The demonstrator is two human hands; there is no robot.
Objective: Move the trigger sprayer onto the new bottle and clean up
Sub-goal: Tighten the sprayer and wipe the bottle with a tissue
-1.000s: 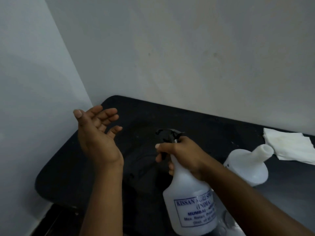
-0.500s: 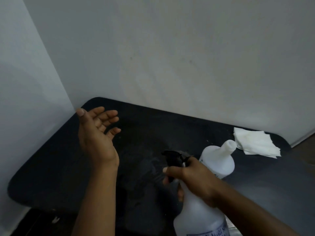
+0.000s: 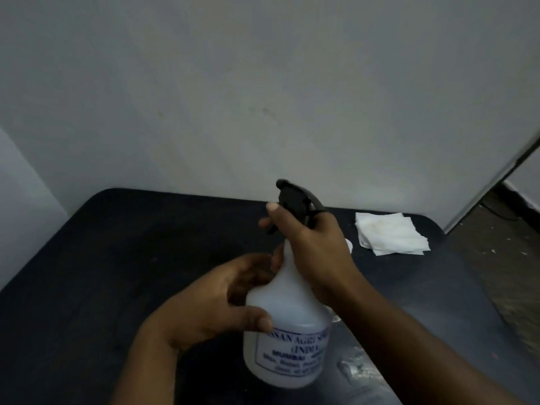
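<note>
Two hands are on the white bottle (image 3: 287,311), which stands upright on the black table (image 3: 122,258) and serves as my reference for everything else. My right hand (image 3: 315,249) is clenched around the bottle's narrow neck, its fingers curled at the front just under the black trigger sprayer (image 3: 295,201), and the thumb tip rests against the sprayer's front. The sprayer sits on top of the bottle, with its nozzle pointing away from me and a little to the left. My left hand (image 3: 222,299) cups the bottle's left shoulder, thumb pressed on the front of the body just above the blue printed label (image 3: 293,353), the other fingers wrapped round the far side where I cannot see their tips. The label's lettering is partly readable but blurred. Behind the bottle and to its right, a stack of white paper napkins (image 3: 391,233) lies flat on the table, well apart from the bottle, with a faint yellowish stain on the top sheet. Just behind my right hand, a small white rounded shape (image 3: 348,244) peeks out; I cannot tell what it is. To the right of the bottle's base, near my right forearm, a crumpled bit of clear wrapping (image 3: 350,368) lies on the table. Beyond the bottle, the table meets a plain pale wall (image 3: 263,83).
</note>
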